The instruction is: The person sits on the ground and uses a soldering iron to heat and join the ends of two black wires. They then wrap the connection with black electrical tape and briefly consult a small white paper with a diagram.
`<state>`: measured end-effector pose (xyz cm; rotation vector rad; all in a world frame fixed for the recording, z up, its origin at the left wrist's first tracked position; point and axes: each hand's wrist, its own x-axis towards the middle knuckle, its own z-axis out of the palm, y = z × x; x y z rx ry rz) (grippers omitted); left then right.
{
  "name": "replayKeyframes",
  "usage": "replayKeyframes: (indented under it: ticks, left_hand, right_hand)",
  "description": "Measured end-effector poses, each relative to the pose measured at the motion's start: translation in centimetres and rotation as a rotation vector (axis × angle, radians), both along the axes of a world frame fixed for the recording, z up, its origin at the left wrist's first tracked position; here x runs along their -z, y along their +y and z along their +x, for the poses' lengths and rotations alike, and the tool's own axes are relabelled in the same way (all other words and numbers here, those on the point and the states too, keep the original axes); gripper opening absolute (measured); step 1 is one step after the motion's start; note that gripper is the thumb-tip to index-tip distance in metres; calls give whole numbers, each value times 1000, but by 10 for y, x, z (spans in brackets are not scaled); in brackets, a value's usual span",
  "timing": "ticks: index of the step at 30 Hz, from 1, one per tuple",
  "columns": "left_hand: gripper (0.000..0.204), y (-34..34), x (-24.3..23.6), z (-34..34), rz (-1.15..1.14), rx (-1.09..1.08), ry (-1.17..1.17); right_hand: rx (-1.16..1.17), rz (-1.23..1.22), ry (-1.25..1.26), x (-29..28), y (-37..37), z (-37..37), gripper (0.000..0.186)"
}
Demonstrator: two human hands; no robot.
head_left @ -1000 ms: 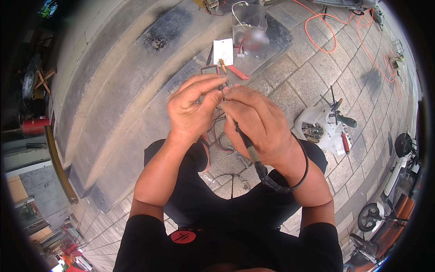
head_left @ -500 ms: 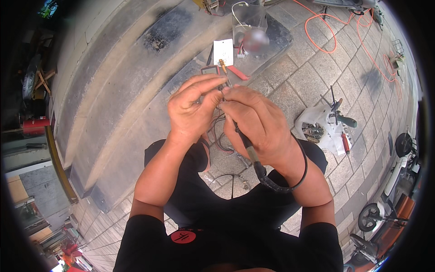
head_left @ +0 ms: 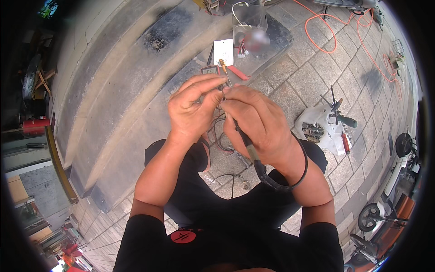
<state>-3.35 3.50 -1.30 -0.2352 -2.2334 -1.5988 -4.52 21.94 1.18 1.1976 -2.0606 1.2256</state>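
Note:
My left hand [head_left: 192, 106] is closed in a pinch, thumb and index finger together around something too small to make out. My right hand [head_left: 260, 120] meets it, its fingertips pinching at the same spot. A black sheathed cable [head_left: 254, 158] comes out beneath the right fingers and bends past the wrist in a loop. Just beyond the fingertips a thin metal shaft with a yellowish handle [head_left: 222, 63] points toward the hands; its near end is hidden. Behind my left fingers lies a red-framed meter [head_left: 210, 70], partly covered.
A white card [head_left: 223, 49], a red-handled tool [head_left: 238, 72] and a clear box [head_left: 250, 20] with wires lie on the stone step. To the right, a white bag [head_left: 319, 131] holds metal parts and tools. An orange cord [head_left: 335, 43] winds over the paving; parked two-wheelers [head_left: 369, 216] stand at far right.
Digits on the meter's display now show more plainly. Both hands and the cable stay almost exactly where they were.

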Motion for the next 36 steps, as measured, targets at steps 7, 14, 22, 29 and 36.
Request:
replayKeyframes:
  ticks: [7,14,22,29,36]
  left_hand:
    - [26,-1,3,-1,15,5,12]
    - [25,0,1,0,-1,-17,-2]
    - [26,-1,1,0,13,-5,4]
    - [26,-2,1,0,1,-2,12]
    - [26,-2,3,-1,18,7,14]
  right_hand:
    - [-9,18,-6,0,1,0,50]
    - [-1,13,26,2,0,-1,50]
    - [-3,6,20,3,0,-1,51]
    - [-5,3,4,1,0,0,48]
    - [-1,4,28,1,0,-1,47]
